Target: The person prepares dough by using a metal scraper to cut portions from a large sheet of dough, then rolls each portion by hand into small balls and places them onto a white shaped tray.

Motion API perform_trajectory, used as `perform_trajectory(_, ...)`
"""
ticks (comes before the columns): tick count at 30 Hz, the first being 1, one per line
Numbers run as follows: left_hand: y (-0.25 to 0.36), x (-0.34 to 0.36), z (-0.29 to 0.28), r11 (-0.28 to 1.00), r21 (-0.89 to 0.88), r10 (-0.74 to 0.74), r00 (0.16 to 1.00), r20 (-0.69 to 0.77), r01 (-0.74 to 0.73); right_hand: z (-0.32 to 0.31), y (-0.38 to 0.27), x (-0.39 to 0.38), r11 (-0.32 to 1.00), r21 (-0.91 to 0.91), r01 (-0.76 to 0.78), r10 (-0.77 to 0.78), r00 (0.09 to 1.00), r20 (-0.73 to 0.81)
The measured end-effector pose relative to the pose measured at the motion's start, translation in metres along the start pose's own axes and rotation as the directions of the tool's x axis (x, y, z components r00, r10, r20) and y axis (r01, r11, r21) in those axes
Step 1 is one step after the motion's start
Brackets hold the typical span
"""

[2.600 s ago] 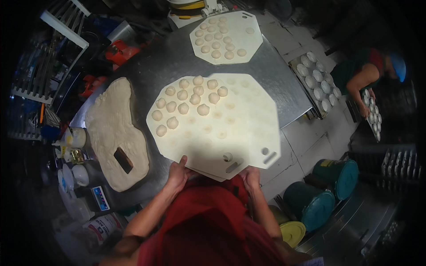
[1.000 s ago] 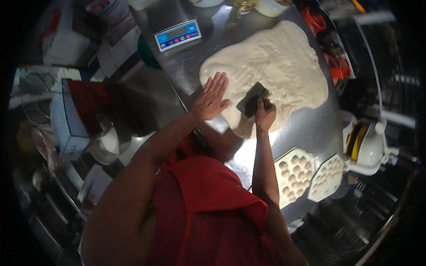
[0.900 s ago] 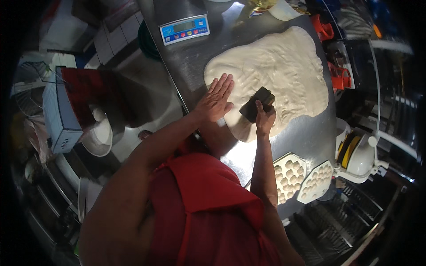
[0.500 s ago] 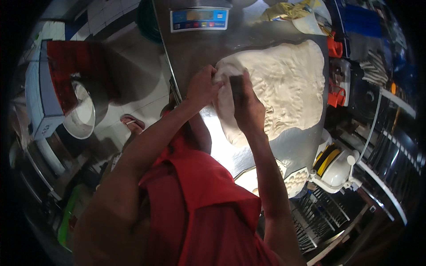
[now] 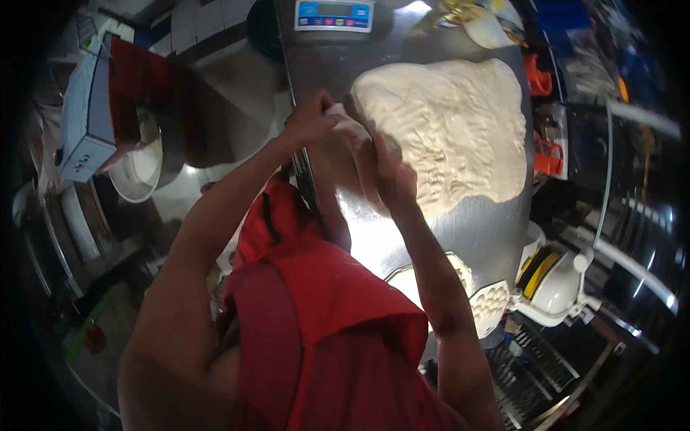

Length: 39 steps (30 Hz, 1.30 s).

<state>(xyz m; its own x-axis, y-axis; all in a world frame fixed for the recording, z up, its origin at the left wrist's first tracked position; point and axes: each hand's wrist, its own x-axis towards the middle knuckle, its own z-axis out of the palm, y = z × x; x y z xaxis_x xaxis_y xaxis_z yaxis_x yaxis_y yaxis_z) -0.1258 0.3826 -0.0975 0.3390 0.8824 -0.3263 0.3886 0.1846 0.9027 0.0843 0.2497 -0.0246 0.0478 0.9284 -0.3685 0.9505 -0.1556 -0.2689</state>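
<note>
A wide slab of pale, wrinkled dough lies on the steel table. My left hand is closed on the upper end of a narrow dough strip along the slab's left edge. My right hand is closed beside that strip, against the slab; what its fingers hold is hidden, and the dark scraper seen earlier does not show clearly.
A blue-fronted scale sits at the table's far edge. Boards of dough balls lie at the near right, beside a white machine. A metal bowl and a red-and-grey machine stand at left.
Boards were in my hands earliest; later my left palm lay on the dough while my right held a scraper. Since then the left closed on an edge strip and drew it leftward, away from the slab.
</note>
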Motion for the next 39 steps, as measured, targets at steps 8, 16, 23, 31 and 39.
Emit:
perform_trajectory(8, 0.016, -0.049, -0.018, 0.650, 0.649, 0.448, 0.890, 0.092, -0.394, 0.074, 0.040, -0.219, 0.932, 0.047, -0.360, 0.351, 0.926, 0.136)
perform_trajectory(16, 0.004, -0.007, 0.064, 0.361, 0.636, 0.446, 0.725, 0.524, -0.682, -0.023, 0.045, -0.150, 0.813, 0.464, -0.352, 0.439, 0.894, -0.090)
perform_trajectory(23, 0.027, 0.041, 0.052, 0.453, 0.473, 0.349, 0.639, 0.686, -0.755, -0.075, 0.031, -0.035, 0.922, 0.386, -0.012, 0.209, 0.858, -0.470)
perform_trajectory(31, 0.127, 0.032, 0.038, 0.595, 0.372, -0.293, 0.239, 0.926, -0.713, 0.078, -0.022, -0.061, 0.643, 0.729, -0.236, 0.335, 0.942, 0.009)
perform_trajectory(39, 0.048, -0.046, 0.107, 0.591, 0.187, -0.031, 0.209, 0.977, -0.785, 0.027, 0.027, -0.141, 0.787, 0.589, -0.182, 0.240, 0.971, -0.020)
